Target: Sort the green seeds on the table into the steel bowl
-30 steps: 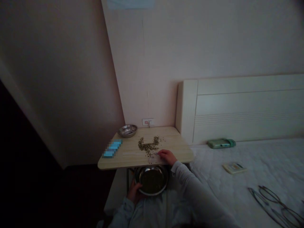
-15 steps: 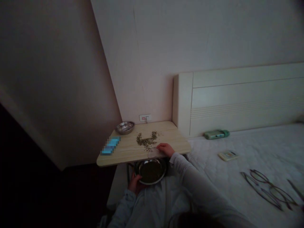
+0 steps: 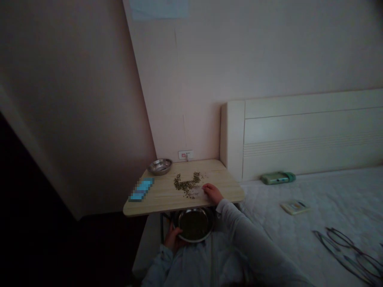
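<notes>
My left hand [image 3: 173,238] grips the left rim of a steel bowl [image 3: 194,240], its thumb over the edge. This bowl sits just below the front edge of the small wooden table [image 3: 149,205], with a dark greenish mass inside. On the tabletop lies a loose patch of small green beans or seeds [image 3: 186,185], roughly U-shaped. My right hand [image 3: 212,193] pinches a thin, clear plastic piece [image 3: 196,192] at the patch's near right side. The exact kind of that piece cannot be made out.
A second steel bowl [image 3: 160,166] stands at the table's back left, near a blurred-out blue-screened phone [image 3: 141,189]. Behind is a wall socket [image 3: 186,154]. On the bed [image 3: 263,211] at right lie a green case [image 3: 277,178], a small pale box [image 3: 295,207] and glasses [image 3: 341,239].
My right hand has shifted from the table's front edge slightly inward with the plastic piece, towards the beans. My left hand keeps its hold on the bowl. The view tilted down and back up.
</notes>
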`<state>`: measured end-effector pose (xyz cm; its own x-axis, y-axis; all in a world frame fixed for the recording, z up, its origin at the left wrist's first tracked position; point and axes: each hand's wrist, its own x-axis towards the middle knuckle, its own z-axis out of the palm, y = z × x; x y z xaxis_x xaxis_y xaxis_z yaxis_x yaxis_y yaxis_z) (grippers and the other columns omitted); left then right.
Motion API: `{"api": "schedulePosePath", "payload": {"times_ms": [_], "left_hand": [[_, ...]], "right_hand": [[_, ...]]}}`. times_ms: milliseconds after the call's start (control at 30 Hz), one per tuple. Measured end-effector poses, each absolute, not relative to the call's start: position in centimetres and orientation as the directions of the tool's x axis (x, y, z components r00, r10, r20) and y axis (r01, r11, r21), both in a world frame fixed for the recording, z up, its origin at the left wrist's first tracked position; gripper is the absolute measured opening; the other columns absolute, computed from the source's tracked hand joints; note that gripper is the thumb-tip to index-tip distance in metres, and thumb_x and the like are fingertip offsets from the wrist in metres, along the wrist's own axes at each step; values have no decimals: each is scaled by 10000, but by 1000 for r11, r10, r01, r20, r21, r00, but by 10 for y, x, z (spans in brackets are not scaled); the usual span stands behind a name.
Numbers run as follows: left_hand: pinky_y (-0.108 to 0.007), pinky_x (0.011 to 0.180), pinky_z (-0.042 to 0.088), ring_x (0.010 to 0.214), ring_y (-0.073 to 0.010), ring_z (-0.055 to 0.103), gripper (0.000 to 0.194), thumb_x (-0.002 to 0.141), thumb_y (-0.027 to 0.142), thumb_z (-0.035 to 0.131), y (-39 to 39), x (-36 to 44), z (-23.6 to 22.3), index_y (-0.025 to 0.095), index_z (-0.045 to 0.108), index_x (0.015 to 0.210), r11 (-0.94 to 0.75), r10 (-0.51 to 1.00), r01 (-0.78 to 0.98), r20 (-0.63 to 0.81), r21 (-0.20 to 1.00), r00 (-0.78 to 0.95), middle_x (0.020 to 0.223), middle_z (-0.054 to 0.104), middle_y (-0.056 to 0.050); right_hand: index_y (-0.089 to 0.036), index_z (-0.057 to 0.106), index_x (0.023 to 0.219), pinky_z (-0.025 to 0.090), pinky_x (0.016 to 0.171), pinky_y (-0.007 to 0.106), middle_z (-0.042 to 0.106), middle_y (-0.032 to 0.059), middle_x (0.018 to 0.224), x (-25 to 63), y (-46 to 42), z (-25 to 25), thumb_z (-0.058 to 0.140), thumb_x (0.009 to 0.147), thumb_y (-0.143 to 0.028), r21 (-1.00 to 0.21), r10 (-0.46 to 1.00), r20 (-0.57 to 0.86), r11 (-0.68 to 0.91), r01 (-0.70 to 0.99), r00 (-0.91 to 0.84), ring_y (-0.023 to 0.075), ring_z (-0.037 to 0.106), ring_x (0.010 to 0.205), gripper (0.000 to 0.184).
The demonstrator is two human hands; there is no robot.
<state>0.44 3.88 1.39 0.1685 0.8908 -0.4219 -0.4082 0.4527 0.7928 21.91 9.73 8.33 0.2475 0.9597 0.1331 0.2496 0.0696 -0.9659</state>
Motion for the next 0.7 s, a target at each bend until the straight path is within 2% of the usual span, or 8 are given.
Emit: {"api": "schedulePosePath", "payload": {"times_ms": [200,467,700], "left_hand": [[-328,570,505,722,-212,623,629,589,52,520,37,-2,8,259,427,1176,443,894,-414,-425,795,141,752,623,-19],[-298,564,494,690,-193,616,588,563,51,521,31,-1,16,227,480,1122,443,894,-415,-423,795,144,728,626,-12],[-291,546,479,699,-205,620,567,555,88,514,25,2,24,222,499,1106,522,848,-390,-509,758,147,707,630,-17]], "right_hand": [[-193,487,564,341,620,259,484,-23,521,214,102,92,437,645,-347,-940,942,141,31,340,305,126,451,578,181],[-190,532,666,362,621,253,511,-19,561,216,96,86,409,639,-344,-935,895,205,60,349,396,137,481,606,198],[-184,580,723,373,644,251,564,-2,636,216,98,80,413,695,-302,-884,900,253,66,463,354,136,504,645,206]]}}
